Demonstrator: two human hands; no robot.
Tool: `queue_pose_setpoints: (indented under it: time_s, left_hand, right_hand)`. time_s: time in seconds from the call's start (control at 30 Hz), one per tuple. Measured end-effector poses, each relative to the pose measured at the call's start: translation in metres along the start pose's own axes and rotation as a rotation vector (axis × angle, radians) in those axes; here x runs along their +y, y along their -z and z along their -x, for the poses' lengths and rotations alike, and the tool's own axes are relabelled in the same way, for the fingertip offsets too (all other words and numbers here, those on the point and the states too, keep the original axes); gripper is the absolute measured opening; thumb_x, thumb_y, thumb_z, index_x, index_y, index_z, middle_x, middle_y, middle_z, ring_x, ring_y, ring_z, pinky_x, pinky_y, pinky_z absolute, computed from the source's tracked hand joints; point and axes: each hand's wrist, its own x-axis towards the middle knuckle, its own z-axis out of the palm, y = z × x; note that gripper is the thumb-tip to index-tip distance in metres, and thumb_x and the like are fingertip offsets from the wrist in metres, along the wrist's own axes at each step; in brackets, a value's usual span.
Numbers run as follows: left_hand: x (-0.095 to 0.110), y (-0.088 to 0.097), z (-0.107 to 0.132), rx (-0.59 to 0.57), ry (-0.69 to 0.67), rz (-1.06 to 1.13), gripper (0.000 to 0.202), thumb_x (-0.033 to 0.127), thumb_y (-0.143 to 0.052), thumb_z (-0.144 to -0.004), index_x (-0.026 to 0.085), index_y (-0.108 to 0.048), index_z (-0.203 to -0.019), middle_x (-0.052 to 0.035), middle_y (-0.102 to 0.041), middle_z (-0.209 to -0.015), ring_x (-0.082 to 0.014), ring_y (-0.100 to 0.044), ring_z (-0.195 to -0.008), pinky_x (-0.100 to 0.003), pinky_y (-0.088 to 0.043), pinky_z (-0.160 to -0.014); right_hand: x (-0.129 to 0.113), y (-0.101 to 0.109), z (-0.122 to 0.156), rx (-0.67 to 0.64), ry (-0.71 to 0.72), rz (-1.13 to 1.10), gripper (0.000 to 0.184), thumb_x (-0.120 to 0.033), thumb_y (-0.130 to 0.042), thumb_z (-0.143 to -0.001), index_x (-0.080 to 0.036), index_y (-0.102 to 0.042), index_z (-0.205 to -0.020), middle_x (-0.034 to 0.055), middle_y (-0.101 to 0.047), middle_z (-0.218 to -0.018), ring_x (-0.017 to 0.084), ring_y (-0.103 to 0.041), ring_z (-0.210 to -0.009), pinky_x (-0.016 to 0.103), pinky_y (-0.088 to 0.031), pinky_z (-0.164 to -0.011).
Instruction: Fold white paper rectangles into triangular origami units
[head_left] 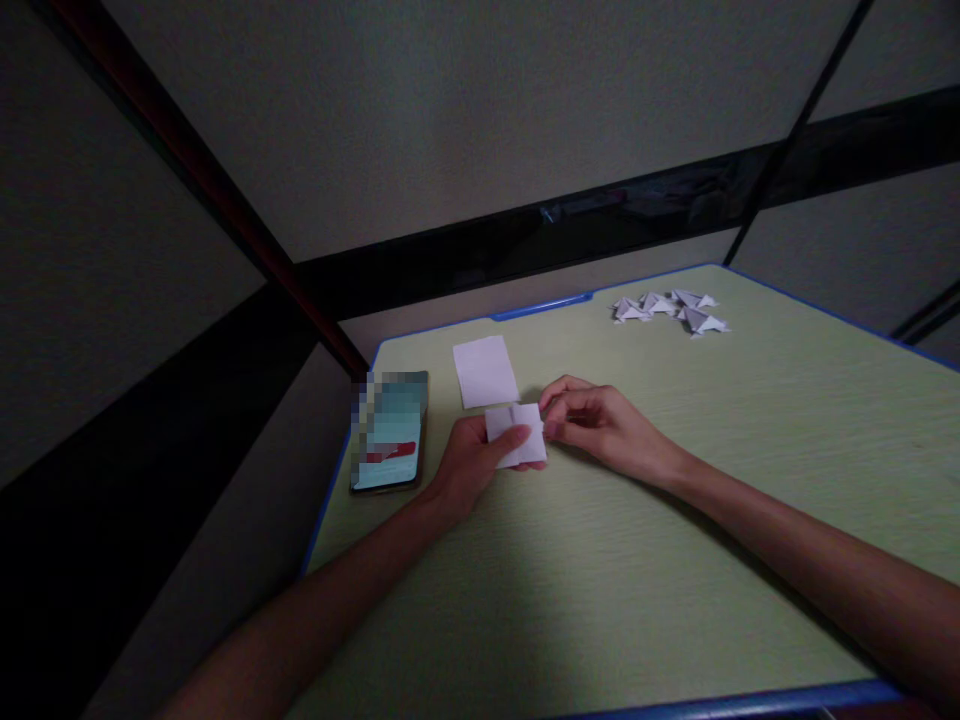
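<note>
My left hand (466, 462) holds a small folded piece of white paper (502, 424), thumb on top and fingers underneath. A crease line runs down the paper, which is held just above the table. At its right edge is my right hand (604, 422), with thumb and fingertips pinched together against the paper's side. Just beyond the left hand, a flat square sheet of white paper (485, 371) lies on the table.
A phone (391, 432) with its screen lit lies left of my left hand. Several folded white paper figures (702, 320) sit together at the far right of the pale green table (600, 590). Blue edging (541, 307) borders the table, with a wall panel behind.
</note>
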Motion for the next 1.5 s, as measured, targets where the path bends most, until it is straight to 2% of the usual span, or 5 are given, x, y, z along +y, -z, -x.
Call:
queue_pose_setpoints:
  time_s: [0.27, 0.67, 0.9, 1.17, 1.5]
  left_hand:
    - [0.002, -0.001, 0.003, -0.079, -0.053, -0.075, 0.017, 0.027, -0.062, -0.064, 0.01, -0.063, -0.065, -0.0009, -0.063, -0.055, -0.0106, -0.056, -0.049, -0.021, -0.044, -0.05]
    - [0.004, 0.001, 0.002, -0.091, -0.015, -0.139, 0.02, 0.027, -0.066, -0.057, 0.01, -0.064, -0.065, -0.002, -0.064, -0.057, -0.0096, -0.052, -0.048, -0.019, -0.036, -0.046]
    - [0.001, 0.005, 0.003, -0.221, -0.072, -0.06, 0.025, 0.031, -0.065, -0.06, 0.01, -0.065, -0.073, -0.0039, -0.065, -0.06, -0.0115, -0.055, -0.054, -0.021, -0.038, -0.052]
    - [0.001, 0.002, -0.001, -0.03, -0.042, -0.056, 0.02, 0.027, -0.068, -0.055, 0.011, -0.062, -0.064, 0.0002, -0.061, -0.057, -0.0085, -0.05, -0.05, -0.019, -0.035, -0.049]
    - [-0.005, 0.005, -0.005, -0.049, -0.154, 0.018, 0.016, 0.025, -0.065, -0.059, 0.012, -0.057, -0.057, 0.0036, -0.049, -0.054, -0.0061, -0.041, -0.05, -0.019, -0.029, -0.047]
  right_hand:
    - [-0.002, -0.005, 0.001, -0.108, -0.206, -0.114, 0.013, -0.023, -0.052, -0.069, -0.015, -0.045, -0.062, -0.0033, -0.046, -0.052, 0.007, -0.041, -0.048, 0.021, -0.03, -0.047]
    - [-0.002, -0.003, 0.003, -0.146, -0.193, -0.159, 0.027, -0.033, -0.06, -0.065, -0.014, -0.043, -0.056, -0.0046, -0.043, -0.048, 0.005, -0.036, -0.045, 0.02, -0.026, -0.044]
    - [0.001, -0.006, 0.003, -0.195, -0.175, -0.332, 0.03, -0.039, -0.06, -0.065, -0.014, -0.044, -0.057, -0.0037, -0.047, -0.051, 0.006, -0.042, -0.047, 0.021, -0.03, -0.048]
    - [0.002, -0.007, 0.001, -0.078, -0.162, -0.246, 0.021, -0.03, -0.053, -0.072, -0.014, -0.044, -0.062, -0.0045, -0.045, -0.052, 0.005, -0.039, -0.047, 0.02, -0.028, -0.047]
    - [0.003, -0.011, 0.003, -0.165, -0.152, -0.117, 0.028, -0.029, -0.06, -0.064, -0.015, -0.039, -0.053, -0.0073, -0.035, -0.05, 0.004, -0.03, -0.045, 0.019, -0.022, -0.042]
